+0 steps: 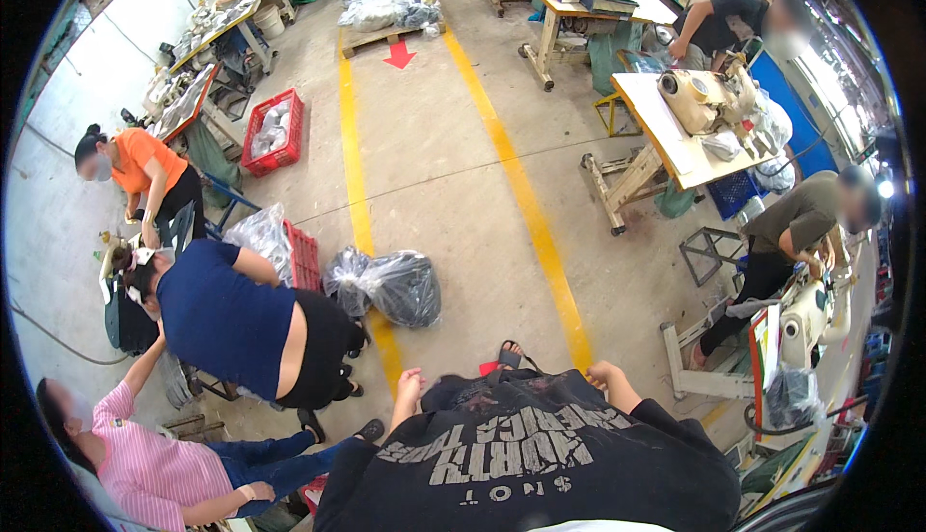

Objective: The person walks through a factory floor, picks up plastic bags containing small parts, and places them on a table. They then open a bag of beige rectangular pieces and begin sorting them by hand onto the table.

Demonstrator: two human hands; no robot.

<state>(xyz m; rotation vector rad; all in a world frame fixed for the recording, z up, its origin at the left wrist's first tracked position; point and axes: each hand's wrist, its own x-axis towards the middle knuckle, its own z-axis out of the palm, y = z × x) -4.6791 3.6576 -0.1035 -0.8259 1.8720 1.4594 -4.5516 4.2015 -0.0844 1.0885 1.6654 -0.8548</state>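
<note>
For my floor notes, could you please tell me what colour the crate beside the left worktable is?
The crate is red, seen best in the head view.

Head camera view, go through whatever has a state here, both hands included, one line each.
left hand: bare, holding nothing, at the hip
right hand: bare, loosely curled, holding nothing
dark plastic bags: tied shut, lying on the floor by the yellow line
red crate: open-topped, filled with pale bagged goods
sewing machine: upright on its wooden table, nobody seated at it
</note>
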